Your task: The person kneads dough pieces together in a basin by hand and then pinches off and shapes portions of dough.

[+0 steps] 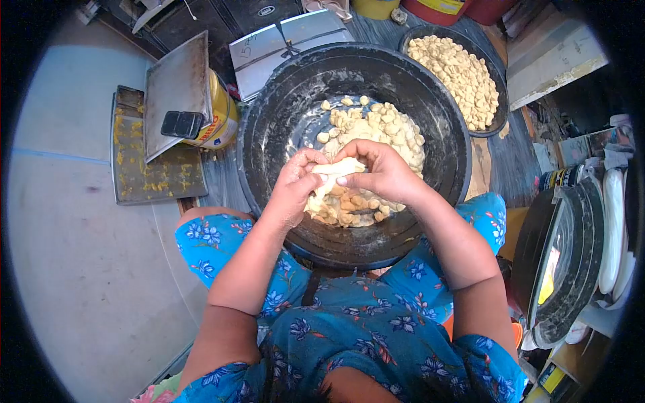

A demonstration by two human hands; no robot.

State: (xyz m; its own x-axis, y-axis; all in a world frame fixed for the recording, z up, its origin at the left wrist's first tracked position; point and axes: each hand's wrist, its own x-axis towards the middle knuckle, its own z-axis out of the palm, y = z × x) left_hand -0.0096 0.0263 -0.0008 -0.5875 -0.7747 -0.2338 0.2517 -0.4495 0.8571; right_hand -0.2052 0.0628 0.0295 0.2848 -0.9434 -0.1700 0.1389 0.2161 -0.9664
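Both of my hands grip one pale strip of dough (338,168) above a big black basin (356,250). My left hand (300,180) has its fingers closed around the strip's left end, part of which hangs down. At the other end, my right hand (379,171) pinches the dough between thumb and fingers. Below them in the basin lies a heap of small floury dough pieces (396,134), partly hidden by my hands. Flour smears the basin's inner wall.
A black tub of more dough pieces (457,80) stands at the upper right. To the left, a phone (181,124) rests on a tray (178,80) against a yellow bucket (222,121). A stained metal tray (158,164) lies nearby. Another black basin (571,255) leans at the right.
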